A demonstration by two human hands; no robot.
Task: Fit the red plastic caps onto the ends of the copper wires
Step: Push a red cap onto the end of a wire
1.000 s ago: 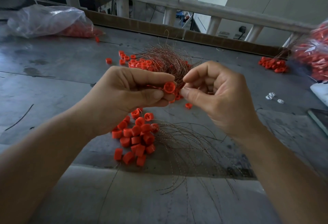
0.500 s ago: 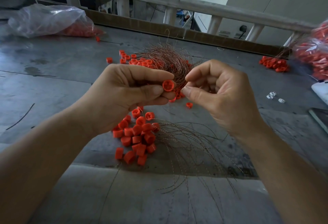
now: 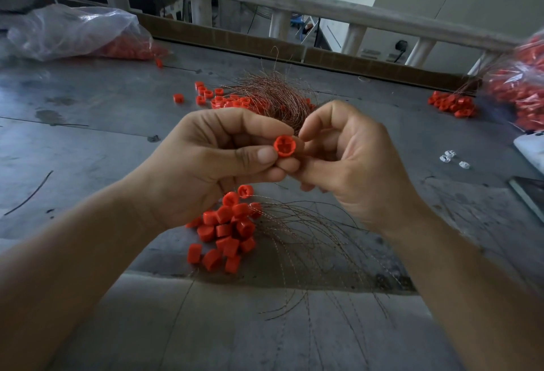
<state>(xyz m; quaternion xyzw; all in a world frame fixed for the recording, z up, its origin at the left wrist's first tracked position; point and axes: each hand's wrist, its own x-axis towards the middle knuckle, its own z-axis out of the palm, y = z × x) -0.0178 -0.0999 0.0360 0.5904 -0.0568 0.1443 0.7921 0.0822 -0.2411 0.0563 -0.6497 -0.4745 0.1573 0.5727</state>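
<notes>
My left hand (image 3: 206, 164) pinches a red cap (image 3: 284, 146); my right hand (image 3: 356, 164) curls just beside it, though I cannot tell whether it holds anything.

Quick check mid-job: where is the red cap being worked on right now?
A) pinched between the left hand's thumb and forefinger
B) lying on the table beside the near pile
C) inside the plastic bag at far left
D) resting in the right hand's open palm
A: the red cap sits pinched between thumb and forefinger of the left hand, hollow end toward the camera, with the right hand curled close beside it.
</notes>
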